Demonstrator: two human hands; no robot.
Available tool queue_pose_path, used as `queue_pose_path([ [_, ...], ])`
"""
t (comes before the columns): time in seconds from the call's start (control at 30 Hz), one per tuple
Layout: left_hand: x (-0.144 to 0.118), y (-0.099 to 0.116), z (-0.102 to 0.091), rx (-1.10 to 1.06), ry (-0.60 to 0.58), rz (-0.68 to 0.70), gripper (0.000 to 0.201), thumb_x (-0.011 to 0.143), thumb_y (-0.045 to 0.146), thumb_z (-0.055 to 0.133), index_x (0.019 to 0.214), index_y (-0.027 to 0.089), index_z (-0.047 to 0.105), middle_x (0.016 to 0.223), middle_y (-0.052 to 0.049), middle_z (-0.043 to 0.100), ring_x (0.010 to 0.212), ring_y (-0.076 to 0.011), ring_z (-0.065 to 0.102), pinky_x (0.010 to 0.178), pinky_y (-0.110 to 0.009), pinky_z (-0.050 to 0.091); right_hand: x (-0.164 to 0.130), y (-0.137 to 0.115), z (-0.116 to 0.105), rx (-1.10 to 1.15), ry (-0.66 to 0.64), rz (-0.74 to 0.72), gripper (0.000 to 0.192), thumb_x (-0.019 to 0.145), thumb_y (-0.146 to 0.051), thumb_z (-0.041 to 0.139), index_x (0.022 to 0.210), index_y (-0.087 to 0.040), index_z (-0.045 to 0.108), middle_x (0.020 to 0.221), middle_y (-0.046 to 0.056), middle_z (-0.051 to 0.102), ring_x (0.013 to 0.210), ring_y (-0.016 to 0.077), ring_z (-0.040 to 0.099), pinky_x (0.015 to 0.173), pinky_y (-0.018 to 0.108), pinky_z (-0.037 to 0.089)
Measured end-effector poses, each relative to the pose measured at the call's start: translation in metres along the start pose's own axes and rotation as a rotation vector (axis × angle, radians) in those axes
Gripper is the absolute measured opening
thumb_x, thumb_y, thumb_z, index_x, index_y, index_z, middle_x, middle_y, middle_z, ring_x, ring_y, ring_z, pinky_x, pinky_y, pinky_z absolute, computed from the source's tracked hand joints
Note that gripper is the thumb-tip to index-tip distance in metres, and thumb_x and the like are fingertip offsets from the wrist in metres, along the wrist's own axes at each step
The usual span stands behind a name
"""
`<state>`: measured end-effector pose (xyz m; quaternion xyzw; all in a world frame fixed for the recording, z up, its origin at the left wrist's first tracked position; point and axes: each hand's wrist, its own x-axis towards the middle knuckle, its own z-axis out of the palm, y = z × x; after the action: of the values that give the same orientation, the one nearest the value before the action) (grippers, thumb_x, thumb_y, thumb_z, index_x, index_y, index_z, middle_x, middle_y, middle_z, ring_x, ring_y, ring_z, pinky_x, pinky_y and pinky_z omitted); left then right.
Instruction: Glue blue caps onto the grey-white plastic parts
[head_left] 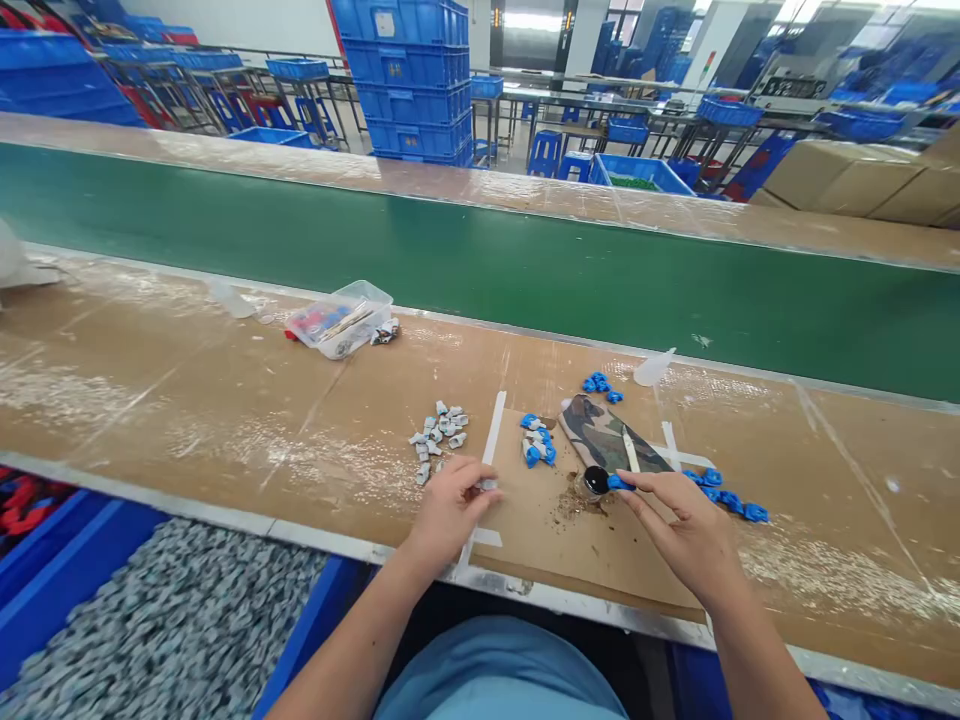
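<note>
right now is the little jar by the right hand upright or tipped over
Upright. The little jar stands on the cardboard with its round, dark top facing up, next to the blue piece in the right hand.

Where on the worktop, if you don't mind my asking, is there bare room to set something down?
The worktop is free between the plastic box and the loose grey pieces, and to the right of the rightmost blue pieces. It is crowded around the black-filled pot, where the right hand, camouflage cloth and white tool sit close together.
</note>
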<state>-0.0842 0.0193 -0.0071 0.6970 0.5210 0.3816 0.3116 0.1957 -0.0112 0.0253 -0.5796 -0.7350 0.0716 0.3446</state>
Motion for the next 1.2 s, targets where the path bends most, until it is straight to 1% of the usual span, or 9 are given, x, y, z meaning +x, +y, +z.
queue_pose_path([
  [0.1,-0.003,0.009,0.012,-0.105,-0.058,-0.041,0.012,0.068,0.029,0.074,0.078,0.022,0.071,0.061,0.002,0.06,0.059,-0.0125,0.055,0.056,-0.022,0.046,0.002,0.001,0.002,-0.007,-0.013,-0.046,0.017,0.085,-0.03,0.056,0.096,-0.026,0.069,0.084,0.003,0.072,0.079,0.0207,0.065,0.071,0.036,0.051],
  [0.17,-0.004,0.014,0.02,-0.177,-0.089,-0.08,0.014,0.063,0.029,0.078,0.074,0.021,0.073,0.058,0.001,0.06,0.059,-0.013,0.056,0.057,-0.023,0.046,0.003,0.002,0.002,-0.002,-0.012,-0.075,0.017,0.085,-0.028,0.056,0.096,-0.026,0.069,0.085,0.002,0.073,0.078,0.02,0.065,0.071,0.035,0.051],
  [0.3,-0.008,0.019,0.034,-0.377,-0.16,-0.217,0.021,0.061,0.027,0.078,0.081,0.019,0.075,0.074,-0.004,0.066,0.066,-0.0141,0.06,0.06,-0.023,0.05,0.004,0.001,0.003,0.012,-0.009,-0.08,0.016,0.084,-0.03,0.057,0.095,-0.026,0.07,0.084,0.002,0.073,0.077,0.0196,0.066,0.069,0.034,0.052],
  [0.47,-0.013,0.025,0.045,-0.57,-0.225,-0.276,0.027,0.071,0.022,0.066,0.098,0.02,0.072,0.093,-0.006,0.066,0.078,-0.0153,0.063,0.07,-0.026,0.055,0.0,0.003,0.005,0.012,0.044,0.077,0.021,0.082,-0.04,0.058,0.091,-0.026,0.071,0.086,0.004,0.073,0.08,0.021,0.067,0.072,0.035,0.054],
  [0.6,-0.015,0.029,0.051,-0.534,-0.23,-0.259,0.025,0.073,0.017,0.062,0.095,0.019,0.072,0.092,-0.007,0.07,0.086,-0.0182,0.063,0.08,-0.031,0.054,-0.002,0.005,0.004,0.039,0.017,0.115,0.022,0.08,-0.041,0.058,0.09,-0.027,0.072,0.085,0.003,0.074,0.08,0.0217,0.067,0.071,0.035,0.055],
  [0.7,-0.015,0.03,0.054,-0.509,-0.22,-0.25,0.023,0.073,0.017,0.062,0.094,0.02,0.073,0.089,-0.006,0.071,0.084,-0.0183,0.063,0.079,-0.031,0.053,-0.004,0.005,0.001,0.082,-0.003,0.158,0.021,0.079,-0.04,0.059,0.089,-0.027,0.073,0.085,0.003,0.073,0.081,0.0222,0.067,0.072,0.036,0.055],
  [0.87,-0.018,0.028,0.061,-0.521,-0.205,-0.242,0.023,0.073,0.019,0.065,0.094,0.021,0.073,0.091,-0.006,0.072,0.087,-0.0192,0.064,0.082,-0.031,0.052,-0.014,-0.004,0.004,0.325,-0.069,0.323,0.027,0.078,-0.042,0.061,0.093,-0.022,0.071,0.09,0.006,0.073,0.078,0.0206,0.068,0.07,0.033,0.057],
  [1.07,-0.023,0.027,0.071,-0.766,-0.229,-0.322,0.032,0.071,0.022,0.069,0.102,0.016,0.067,0.099,-0.009,0.071,0.093,-0.0204,0.065,0.087,-0.035,0.052,-0.021,-0.033,0.019,0.351,-0.148,0.201,0.019,0.079,-0.035,0.061,0.09,-0.024,0.072,0.088,0.005,0.074,0.081,0.0205,0.069,0.076,0.033,0.057],
  [1.2,-0.023,0.026,0.071,-0.816,-0.27,-0.313,0.036,0.072,0.023,0.069,0.107,0.015,0.064,0.094,-0.009,0.071,0.089,-0.0196,0.066,0.084,-0.033,0.053,-0.017,-0.038,0.022,0.33,-0.18,0.144,0.017,0.081,-0.034,0.059,0.088,-0.026,0.072,0.086,0.004,0.074,0.08,0.021,0.069,0.073,0.033,0.058],
])
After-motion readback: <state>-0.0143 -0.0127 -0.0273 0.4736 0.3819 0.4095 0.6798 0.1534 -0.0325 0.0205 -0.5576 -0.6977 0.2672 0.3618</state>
